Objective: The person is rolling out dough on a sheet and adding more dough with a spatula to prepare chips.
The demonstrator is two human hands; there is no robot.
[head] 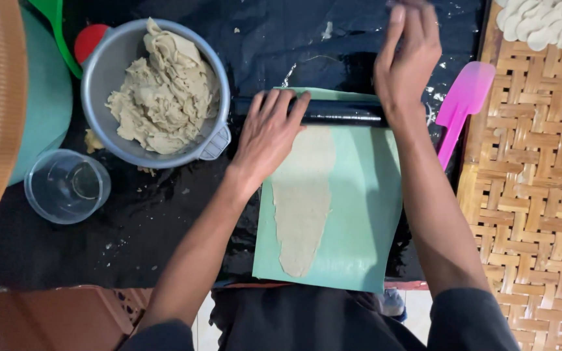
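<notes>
Black-covered table (164,221): bowl (99,78), mat (365,214)

The light is soft and even, fairly bright, falling from overhead and leaving only faint shadows under the forearms. The black plastic sheet (164,214) throws back patchy glare, strongest in the crinkles near the top. Most of the view is sharp, though the right hand (410,55) is slightly blurred at the fingertips and the basket rim (1,117) at the left edge looks soft and curved.
</notes>
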